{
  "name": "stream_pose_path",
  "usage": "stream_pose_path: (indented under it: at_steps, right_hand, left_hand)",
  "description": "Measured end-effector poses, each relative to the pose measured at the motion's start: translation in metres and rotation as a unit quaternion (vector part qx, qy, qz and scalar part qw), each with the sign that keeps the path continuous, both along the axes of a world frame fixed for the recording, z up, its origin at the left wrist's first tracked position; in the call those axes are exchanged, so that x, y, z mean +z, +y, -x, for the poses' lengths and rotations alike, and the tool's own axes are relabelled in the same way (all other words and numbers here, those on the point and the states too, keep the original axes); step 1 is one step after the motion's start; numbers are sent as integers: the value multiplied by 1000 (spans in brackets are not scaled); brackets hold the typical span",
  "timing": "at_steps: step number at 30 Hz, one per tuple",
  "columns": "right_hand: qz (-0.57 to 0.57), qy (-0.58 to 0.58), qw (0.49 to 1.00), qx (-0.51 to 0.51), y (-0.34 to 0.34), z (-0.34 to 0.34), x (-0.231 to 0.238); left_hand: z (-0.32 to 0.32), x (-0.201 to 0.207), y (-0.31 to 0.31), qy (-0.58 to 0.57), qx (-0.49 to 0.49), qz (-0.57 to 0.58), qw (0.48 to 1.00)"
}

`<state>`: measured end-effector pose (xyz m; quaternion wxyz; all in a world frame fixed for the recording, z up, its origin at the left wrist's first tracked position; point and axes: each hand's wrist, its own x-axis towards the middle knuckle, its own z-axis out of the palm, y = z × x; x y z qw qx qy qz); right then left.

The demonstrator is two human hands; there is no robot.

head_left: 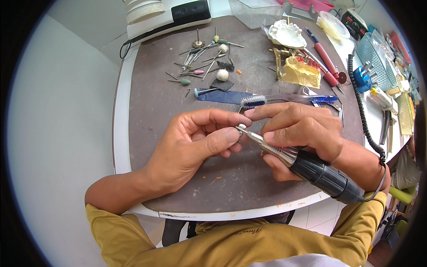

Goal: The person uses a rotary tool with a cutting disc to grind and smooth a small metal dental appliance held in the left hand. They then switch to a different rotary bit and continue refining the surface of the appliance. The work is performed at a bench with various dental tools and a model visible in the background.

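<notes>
Carefully now: your right hand (298, 129) is wrapped around the rotary handpiece (307, 167), its fingers clamped along the silvery nose, while the fingers of your left hand (191, 144) are pinched together on a small metal-looking piece (241, 127) right at the tool's tip. To do this well, I would judge, keep both wrists braced on the table (151, 111), hold the nose steady and straight, and let only the left thumb and forefinger make the fine movement, so nothing slips or bends at the tip. The handpiece lies across the middle of the table, slanting from the tip at centre down toward 4 o'clock; it has a tapered chrome front, a ribbed black body, and a coiled black cord (362, 111) running off toward 2 o'clock. Whether the small piece is fully seated cannot be told. At 12 o'clock lie scattered burs and polishing points (202, 55); a toothbrush (284, 99) rests just beyond your knuckles, and a yellow dental cast (302, 72) sits toward 1 o'clock.
</notes>
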<state>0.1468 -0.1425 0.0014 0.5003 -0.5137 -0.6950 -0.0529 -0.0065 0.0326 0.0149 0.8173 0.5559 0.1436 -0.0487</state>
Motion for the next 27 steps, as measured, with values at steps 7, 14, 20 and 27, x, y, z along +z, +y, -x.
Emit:
stream_pose_path:
  at_steps: [7,14,20,27]
  right_hand:
    - [-4,-1,1000,5,1,0,0]
    - [0,5,1000,2,0,-1,1]
    - [-1,6,1000,9,0,0,1]
    - [1,7,1000,10,0,0,1]
  left_hand:
    - [0,-1,1,-1,-7,-6,1000]
    - [0,1,0,1,-11,-3,1000]
    - [0,1,-1,-4,-1,-4,1000]
    - [1,1,-1,-1,-1,-6,1000]
